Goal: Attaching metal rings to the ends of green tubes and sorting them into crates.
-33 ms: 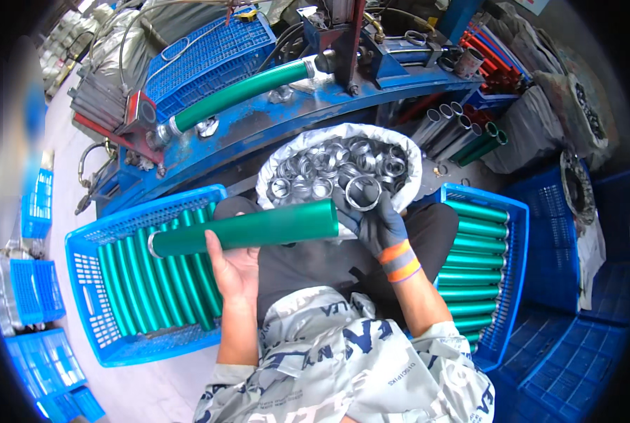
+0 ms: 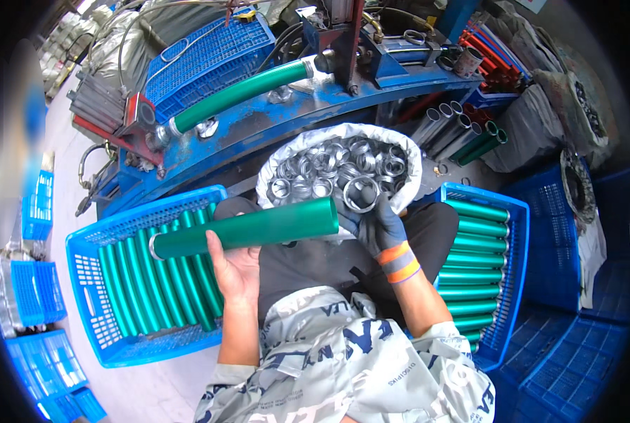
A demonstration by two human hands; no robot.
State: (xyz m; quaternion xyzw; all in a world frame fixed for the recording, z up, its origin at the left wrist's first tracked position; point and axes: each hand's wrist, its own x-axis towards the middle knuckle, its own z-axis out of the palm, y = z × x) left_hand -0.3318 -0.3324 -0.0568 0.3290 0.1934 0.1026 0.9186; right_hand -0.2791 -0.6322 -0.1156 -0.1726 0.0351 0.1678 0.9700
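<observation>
A green metal tube lies nearly level across my lap, with a silver ring at its left end. My bare left hand grips it from below, thumb on the near side. In my right hand, which wears a dark glove with an orange and grey cuff, a loose silver metal ring is pinched close to the tube's plain right end. Ring and tube are apart. Just beyond, a white sack holds many similar rings.
Blue crates of green tubes stand to my left and right. Ahead runs a blue metal bench with another green tube clamped in a machine. Bare metal tubes stand beneath its right end.
My right hand has shifted the ring very slightly to the left and turned it a little. The tube and my left hand stay almost where they were.
</observation>
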